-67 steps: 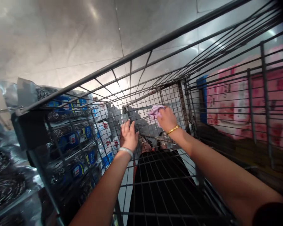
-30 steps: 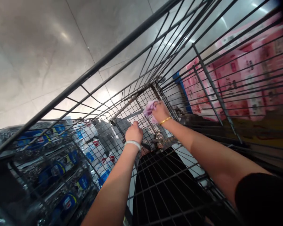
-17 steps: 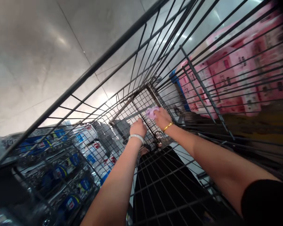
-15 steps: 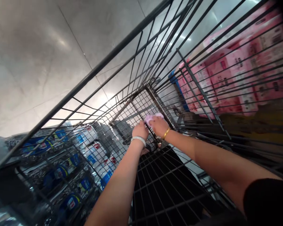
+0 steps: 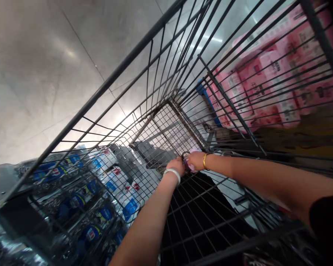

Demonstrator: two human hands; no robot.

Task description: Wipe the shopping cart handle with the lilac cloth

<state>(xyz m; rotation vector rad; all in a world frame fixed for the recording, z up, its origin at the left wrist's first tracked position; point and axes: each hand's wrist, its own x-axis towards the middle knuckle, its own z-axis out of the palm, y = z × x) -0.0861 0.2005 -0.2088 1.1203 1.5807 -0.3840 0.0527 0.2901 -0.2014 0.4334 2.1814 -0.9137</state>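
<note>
My left hand (image 5: 177, 164), with a pale bangle at the wrist, reaches into a dark wire cart (image 5: 122, 72). Its fingers are closed at a small dark loop (image 5: 185, 153), and what they grip is hidden. Right beside it, my right hand (image 5: 196, 161), wearing a gold bracelet, is closed on a crumpled pale pink cloth (image 5: 194, 150). The cloth is mostly covered by the hand. Both hands are low in the cart, close to its wire mesh, nearly touching each other.
Shrink-wrapped bottle packs with blue labels (image 5: 90, 233) stand left of the cart. Pink packages (image 5: 255, 87) are stacked on the right, outside the wires. Black material (image 5: 194, 221) shows through the mesh below. A shiny grey floor (image 5: 44, 74) lies beyond.
Both hands have moved down and slightly right, closer together. The pink cloth is now bunched and mostly hidden in the right hand, and a dark loop shows between the hands. The view has shifted slightly.
</note>
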